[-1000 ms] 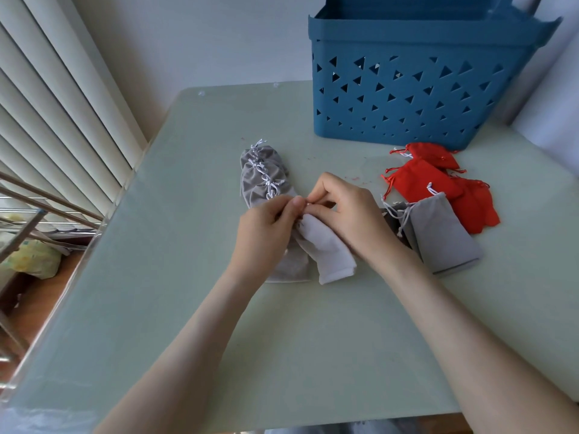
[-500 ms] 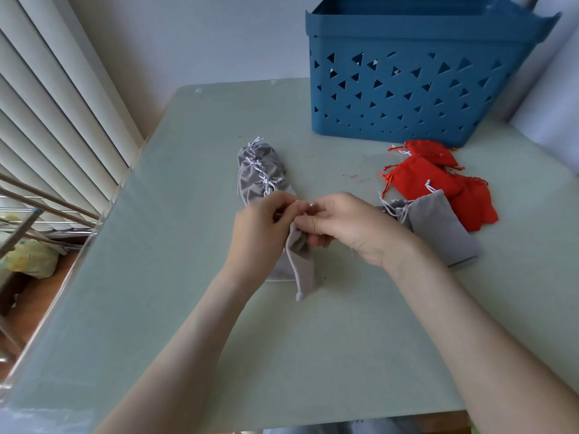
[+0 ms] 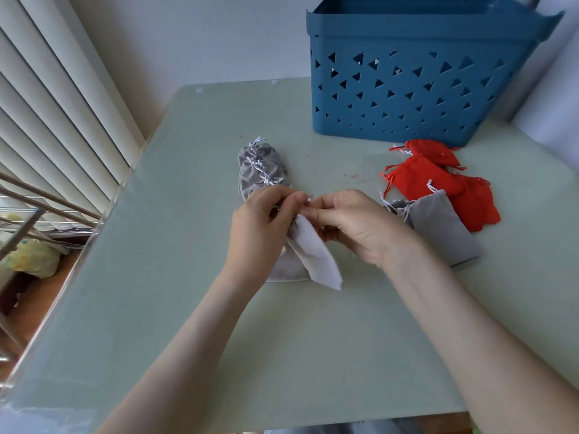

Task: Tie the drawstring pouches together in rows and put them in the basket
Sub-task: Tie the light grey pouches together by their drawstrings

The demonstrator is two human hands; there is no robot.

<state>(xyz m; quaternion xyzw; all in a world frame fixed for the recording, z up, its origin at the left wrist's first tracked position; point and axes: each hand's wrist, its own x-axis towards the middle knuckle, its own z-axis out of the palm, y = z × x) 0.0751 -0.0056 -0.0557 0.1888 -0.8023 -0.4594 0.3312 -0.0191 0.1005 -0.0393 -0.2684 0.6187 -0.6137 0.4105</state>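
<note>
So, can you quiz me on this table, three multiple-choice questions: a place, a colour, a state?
1. The basket is: A blue; B white; C green.
2. The red pouches lie: A inside it; B on the table before it; C on the floor.
3. The left hand and right hand: A lie flat; B pinch a grey pouch at its top; C lift the basket.
Key: A, its perforated wall is blue; B, they rest on the table; B, fingertips meet at its top.
</note>
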